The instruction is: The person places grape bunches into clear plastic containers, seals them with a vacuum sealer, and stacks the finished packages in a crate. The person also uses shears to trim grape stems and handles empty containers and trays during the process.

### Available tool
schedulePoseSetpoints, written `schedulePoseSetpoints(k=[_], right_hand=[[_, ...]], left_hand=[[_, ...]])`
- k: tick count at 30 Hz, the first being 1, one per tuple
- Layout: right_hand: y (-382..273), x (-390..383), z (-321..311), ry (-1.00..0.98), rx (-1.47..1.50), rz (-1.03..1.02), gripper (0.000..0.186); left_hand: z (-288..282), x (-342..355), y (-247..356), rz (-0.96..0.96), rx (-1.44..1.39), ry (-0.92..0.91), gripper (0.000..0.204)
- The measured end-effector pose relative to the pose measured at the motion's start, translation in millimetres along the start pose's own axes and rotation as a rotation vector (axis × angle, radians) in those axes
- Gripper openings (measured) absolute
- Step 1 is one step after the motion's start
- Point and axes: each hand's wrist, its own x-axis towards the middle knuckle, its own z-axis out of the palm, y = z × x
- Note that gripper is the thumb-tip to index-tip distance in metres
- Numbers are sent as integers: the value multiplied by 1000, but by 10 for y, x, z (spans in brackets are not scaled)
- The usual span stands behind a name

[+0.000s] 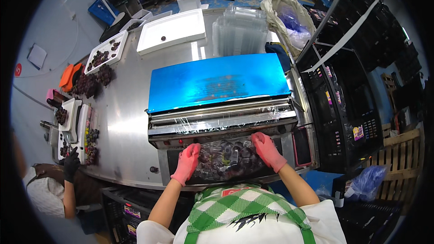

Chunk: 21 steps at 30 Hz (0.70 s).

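Dark grapes (pixel 233 165) lie in a pack in front of me, under clear plastic film (pixel 212 150) that runs to the wrapping machine (pixel 221 124). In a pink glove, my left hand (pixel 189 159) closes on the film at the left side of the pack. My right hand (pixel 267 150), gloved alike, grips the film at the right side. Both sets of fingertips sit close to the machine's front edge. The blue cover (pixel 217 81) lies over the machine's back part. Whether the fingers also touch the tray under the grapes is hidden.
A stack of clear plastic trays (pixel 239 29) stands behind the machine, beside white trays (pixel 172 31). Loose grape bunches (pixel 92 81) lie at the left. A co-worker's black-gloved hand (pixel 71 165) is near a scale (pixel 81 129). Black crates (pixel 339 117) rise at the right.
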Motion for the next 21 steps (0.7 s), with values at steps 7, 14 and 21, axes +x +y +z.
schedulePoseSetpoints(k=[7,14,21], right_hand=[[34,-363,-437,217,499,-308,32],[-9,-776,-774,35,527,161,33],[-295,-293,26,15,-256,79,44]], left_hand=[[-278,-473,287,-273,-979,106,29],[-375,-676,-33,-293,-857,230,35],[9,-219,36,-9,-234,-6,54]])
